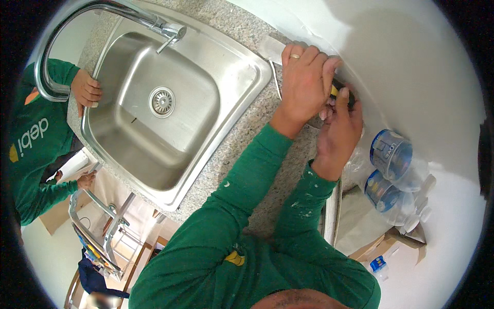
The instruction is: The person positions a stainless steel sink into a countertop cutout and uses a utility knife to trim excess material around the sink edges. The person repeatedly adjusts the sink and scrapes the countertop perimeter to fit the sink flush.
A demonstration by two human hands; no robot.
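Observation:
At the corner where the granite counter (247,129) meets the white wall, my two hands are close together. The curled fingers of my left hand (304,82) bend over something hidden beneath them, and its thumb points toward the wall. My right hand (339,131) is closed round a small black-and-yellow hand tool (334,91), mostly covered by the fingers, so its exact kind does not show. A flat pale grey strip (271,49) sticks out beyond my left hand along the counter's back edge.
A steel sink (206,87) with a curved chrome faucet (123,9) is left of my arms. Clear plastic bottles (391,154) with blue labels stand to the right. Across the sink, a person's hand (86,90) rests on the rim; a metal ladder (108,237) stands below.

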